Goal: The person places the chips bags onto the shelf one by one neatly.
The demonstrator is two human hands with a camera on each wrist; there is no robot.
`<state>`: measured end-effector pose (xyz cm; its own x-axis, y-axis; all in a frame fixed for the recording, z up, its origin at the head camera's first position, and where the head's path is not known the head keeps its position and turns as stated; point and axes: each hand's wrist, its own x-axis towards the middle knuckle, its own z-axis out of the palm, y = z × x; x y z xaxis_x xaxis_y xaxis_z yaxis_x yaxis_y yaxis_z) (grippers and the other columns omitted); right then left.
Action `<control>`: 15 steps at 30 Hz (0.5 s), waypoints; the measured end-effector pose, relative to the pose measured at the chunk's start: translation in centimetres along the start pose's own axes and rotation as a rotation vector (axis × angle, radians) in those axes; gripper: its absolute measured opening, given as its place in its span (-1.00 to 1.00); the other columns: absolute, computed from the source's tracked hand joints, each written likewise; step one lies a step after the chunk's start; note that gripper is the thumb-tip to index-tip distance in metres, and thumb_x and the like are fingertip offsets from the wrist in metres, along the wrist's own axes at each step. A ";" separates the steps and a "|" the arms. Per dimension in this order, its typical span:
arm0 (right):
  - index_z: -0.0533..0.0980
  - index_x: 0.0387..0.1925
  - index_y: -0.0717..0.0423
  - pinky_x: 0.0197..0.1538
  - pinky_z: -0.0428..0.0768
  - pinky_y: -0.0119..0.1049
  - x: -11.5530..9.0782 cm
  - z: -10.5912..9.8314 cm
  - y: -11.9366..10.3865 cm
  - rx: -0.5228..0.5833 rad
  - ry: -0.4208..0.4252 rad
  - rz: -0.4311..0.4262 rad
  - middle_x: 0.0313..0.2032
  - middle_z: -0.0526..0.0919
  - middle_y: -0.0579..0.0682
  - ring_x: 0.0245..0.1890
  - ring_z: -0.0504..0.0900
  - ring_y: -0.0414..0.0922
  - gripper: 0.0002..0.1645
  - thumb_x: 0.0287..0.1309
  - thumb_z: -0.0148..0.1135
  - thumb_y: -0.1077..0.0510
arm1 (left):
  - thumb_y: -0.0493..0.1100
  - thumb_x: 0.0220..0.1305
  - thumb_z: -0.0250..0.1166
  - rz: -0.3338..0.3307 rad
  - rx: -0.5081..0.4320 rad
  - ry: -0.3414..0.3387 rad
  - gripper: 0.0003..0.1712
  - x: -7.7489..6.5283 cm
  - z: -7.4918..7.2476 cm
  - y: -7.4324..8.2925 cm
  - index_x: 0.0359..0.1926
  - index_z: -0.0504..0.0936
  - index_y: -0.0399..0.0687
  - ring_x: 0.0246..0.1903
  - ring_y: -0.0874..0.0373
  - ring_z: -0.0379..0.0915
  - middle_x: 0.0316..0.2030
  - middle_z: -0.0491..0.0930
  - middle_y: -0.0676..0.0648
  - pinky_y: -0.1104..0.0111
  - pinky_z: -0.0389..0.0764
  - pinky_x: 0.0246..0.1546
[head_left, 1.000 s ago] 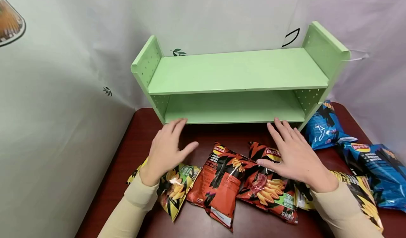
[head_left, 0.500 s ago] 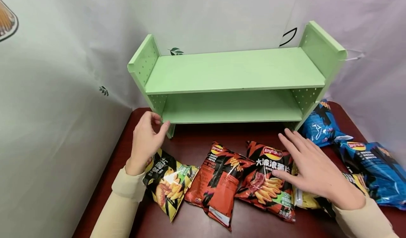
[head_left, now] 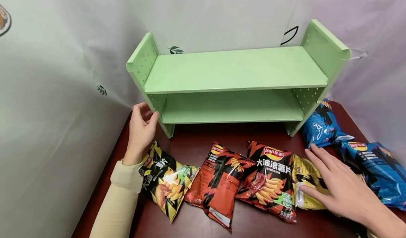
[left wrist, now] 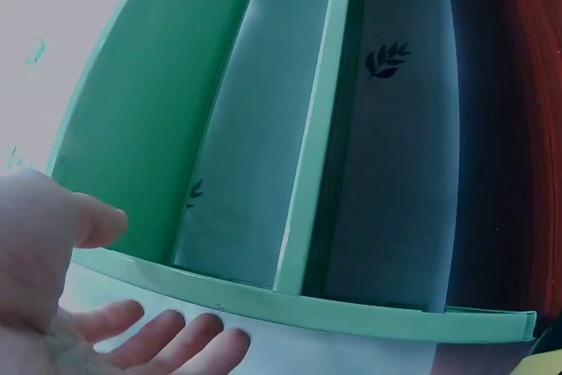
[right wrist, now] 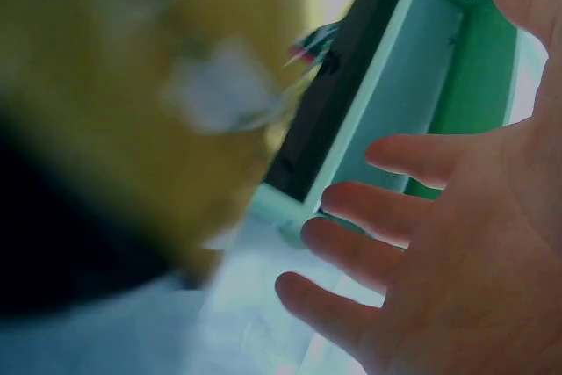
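The left hand (head_left: 141,130) is just beside the left end of the green shelf (head_left: 234,69), its thumb near the front edge; whether it touches cannot be told. Its grip looks released, fingers slightly bent in the wrist view. The right hand (head_left: 342,185) is also released, fingers extended and thumb apart, over the yellow bag (head_left: 306,178) at the right, hiding part of it. The shelf, two boards between end panels, stands at the far side of the dark red table (head_left: 250,227).

Near it lies a row of bags: at the left a black-and-yellow bag (head_left: 171,181), then the left red bag (head_left: 219,185), then the right red bag (head_left: 266,181), which touches both the left red bag and the yellow bag. At the right lie two blue bags: the far one (head_left: 321,127) by the shelf's right end, the near one (head_left: 377,171) just beside it.
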<state>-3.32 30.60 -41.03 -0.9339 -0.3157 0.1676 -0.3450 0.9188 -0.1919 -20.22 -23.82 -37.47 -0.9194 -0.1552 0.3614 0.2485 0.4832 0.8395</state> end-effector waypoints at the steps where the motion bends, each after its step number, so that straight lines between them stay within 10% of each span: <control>1: -0.07 0.68 -0.05 0.59 -0.57 -0.15 -0.3 0.1 0.2 -0.005 -0.011 0.017 0.65 -0.03 0.17 0.58 0.06 0.29 0.34 0.10 0.45 -0.37 | -0.10 0.47 0.23 0.001 -0.014 -0.030 -0.40 0.1 0.0 -0.2 0.41 0.30 -0.19 0.26 -0.05 0.56 0.29 0.49 -0.23 0.60 0.57 -0.05; 7: -0.12 0.68 -0.01 0.50 -0.42 0.39 -2.4 0.9 1.6 -0.010 -0.088 0.119 0.65 -0.11 0.25 0.61 -0.10 0.34 0.39 0.10 0.41 -0.43 | -0.05 0.51 0.19 0.022 0.046 -0.114 -0.36 0.4 -0.4 -0.9 0.51 0.27 -0.04 0.26 -0.09 0.53 0.35 0.50 -0.20 0.42 0.59 0.02; 15: 0.03 0.63 0.18 0.44 -0.74 -0.21 -5.0 2.0 3.4 -0.013 -0.105 0.122 0.62 -0.06 0.31 0.58 -0.06 0.37 0.34 0.09 0.45 -0.37 | -0.01 0.58 0.09 0.062 0.122 -0.113 -0.46 0.7 0.1 -1.7 0.47 0.37 0.00 0.10 -0.07 0.60 0.19 0.62 -0.21 0.18 0.57 0.06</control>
<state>0.03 34.81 -44.49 -0.9736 -0.2242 0.0420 -0.2280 0.9546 -0.1916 -21.35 -24.62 -38.65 -0.9337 -0.0270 0.3571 0.2733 0.5907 0.7592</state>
